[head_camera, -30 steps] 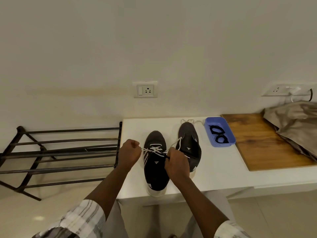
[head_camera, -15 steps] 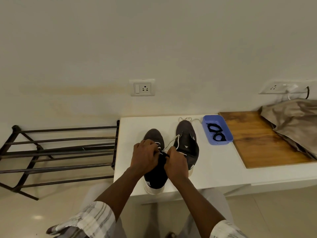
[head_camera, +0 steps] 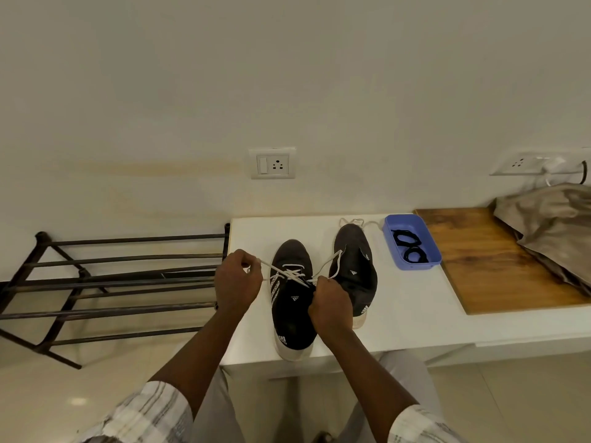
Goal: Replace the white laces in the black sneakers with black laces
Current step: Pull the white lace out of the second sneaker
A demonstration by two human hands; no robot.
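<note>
White lace [head_camera: 287, 274] — left hand [head_camera: 238, 281], right hand [head_camera: 329, 303] each grip end; sneaker [head_camera: 292, 314] logo seemingly three-bar.

The left hand [head_camera: 236, 282] and right hand [head_camera: 331, 306] are bare, as are the forearms up to the elbows. The left sleeve [head_camera: 150, 414] and right sleeve [head_camera: 422, 426] are white with grey stripes crossing in a loose check. Light grey trousers [head_camera: 217, 417] cover the legs.

Your left hand [head_camera: 238, 284] and right hand [head_camera: 331, 303] each pinch, it seems, the left sneaker's [head_camera: 292, 302] white lace [head_camera: 289, 274].
</note>
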